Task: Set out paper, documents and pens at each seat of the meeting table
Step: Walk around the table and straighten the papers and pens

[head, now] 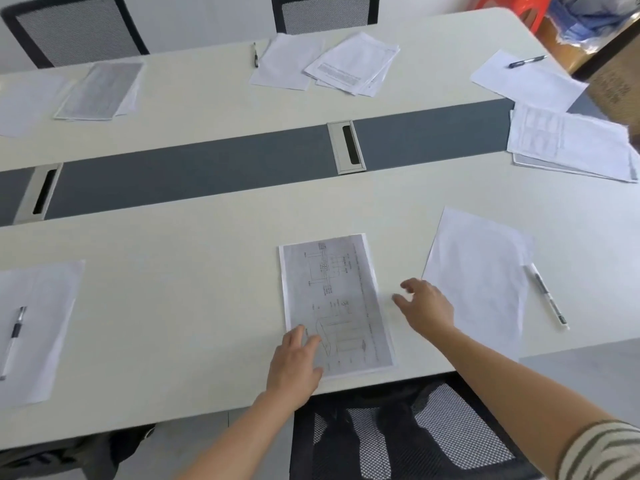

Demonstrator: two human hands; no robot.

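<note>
**Left arm.** Left forearm (239,434) bare, entering from the lower edge and running up and to the right; wrist straight.

**Left grip** (294,363). Palm down, fingers (311,342) straight and close together, laid flat and pointing away from the body; thumb out to the right. Nothing is clasped.

**Right arm.** Right forearm (502,379) bare, reaching in from the lower right corner, up and to the left; a striped sleeve (602,452) covers the upper arm.

**Right grip** (429,306). Palm down, ahead of the left one and to its right, well apart from it. Fingers parted and loosely bent, pointing left, holding nothing. Whether they touch the surface beneath cannot be told.
</note>
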